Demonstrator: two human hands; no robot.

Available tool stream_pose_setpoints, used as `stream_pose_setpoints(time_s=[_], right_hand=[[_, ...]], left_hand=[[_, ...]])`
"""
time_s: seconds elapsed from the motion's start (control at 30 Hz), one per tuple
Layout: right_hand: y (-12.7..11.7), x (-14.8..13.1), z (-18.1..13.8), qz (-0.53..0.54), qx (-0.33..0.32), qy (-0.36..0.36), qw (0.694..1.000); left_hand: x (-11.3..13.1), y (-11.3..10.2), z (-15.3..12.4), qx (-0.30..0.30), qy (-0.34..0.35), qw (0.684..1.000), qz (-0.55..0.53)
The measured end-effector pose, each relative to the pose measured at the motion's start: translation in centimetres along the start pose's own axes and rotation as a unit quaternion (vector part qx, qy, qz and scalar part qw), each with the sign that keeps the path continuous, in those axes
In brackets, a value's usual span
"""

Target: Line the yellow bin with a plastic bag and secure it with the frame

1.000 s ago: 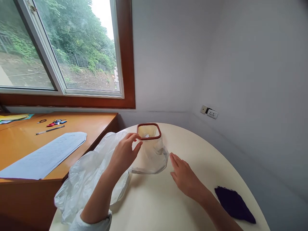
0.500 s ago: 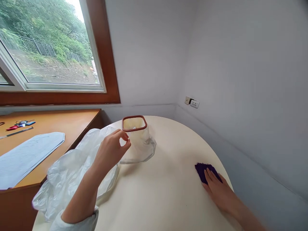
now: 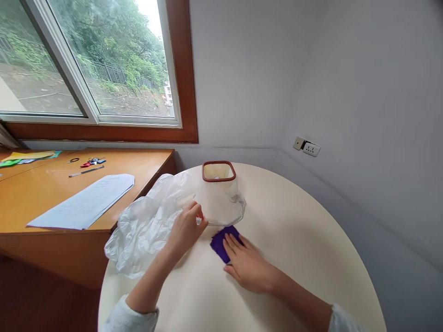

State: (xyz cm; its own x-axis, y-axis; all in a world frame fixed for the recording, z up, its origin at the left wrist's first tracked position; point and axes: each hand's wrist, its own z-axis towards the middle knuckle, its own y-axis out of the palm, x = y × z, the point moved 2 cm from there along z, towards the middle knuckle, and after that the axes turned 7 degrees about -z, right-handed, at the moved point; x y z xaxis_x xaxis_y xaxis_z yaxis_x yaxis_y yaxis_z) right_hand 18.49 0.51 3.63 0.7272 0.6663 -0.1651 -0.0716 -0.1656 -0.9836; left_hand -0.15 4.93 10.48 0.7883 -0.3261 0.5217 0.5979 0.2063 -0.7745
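Flat against the pale round table, my right hand presses on a folded dark purple cloth, fingers spread over its right half. My left hand is raised over the table's left side, thumb and fingers curled into a pinch. Whatever is between the fingertips, if anything, cannot be made out. Just beyond it stands a small waste bin with a brown rectangular rim, lined with a translucent plastic bag whose skirt spreads onto the table. A crumpled white plastic bag lies left of and partly behind my left forearm.
A wooden desk adjoins on the left, bearing papers, a pen, and a small bunch of keys or similar items. A wall socket is at the right, and a window at the upper left.
My right hand has slid the purple cloth leftward from the table's right edge to just in front of the bin. My left hand stays pinched near the bin. The view has turned left.
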Motion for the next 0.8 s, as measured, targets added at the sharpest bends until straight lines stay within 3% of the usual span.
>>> stream_pose_setpoints(time_s=[0.17, 0.3, 0.43, 0.8], right_hand=[[0.3, -2.4, 5.0, 0.031, 0.059, 0.026, 0.997], [1.1, -2.8, 6.9, 0.074, 0.119, 0.03, 0.99], [1.8, -2.4, 7.2, 0.088, 0.161, 0.027, 0.983], [1.8, -1.3, 5.6, 0.058, 0.176, 0.007, 0.983]], left_hand=[[-0.4, 2.0, -0.6, -0.002, -0.019, 0.999, -0.051], [-1.0, 2.4, -0.9, 0.005, -0.06, 0.995, -0.082], [-1.6, 2.9, -1.0, 0.005, -0.059, 0.993, -0.097], [-1.9, 3.7, -1.6, -0.012, -0.031, 0.991, -0.128]])
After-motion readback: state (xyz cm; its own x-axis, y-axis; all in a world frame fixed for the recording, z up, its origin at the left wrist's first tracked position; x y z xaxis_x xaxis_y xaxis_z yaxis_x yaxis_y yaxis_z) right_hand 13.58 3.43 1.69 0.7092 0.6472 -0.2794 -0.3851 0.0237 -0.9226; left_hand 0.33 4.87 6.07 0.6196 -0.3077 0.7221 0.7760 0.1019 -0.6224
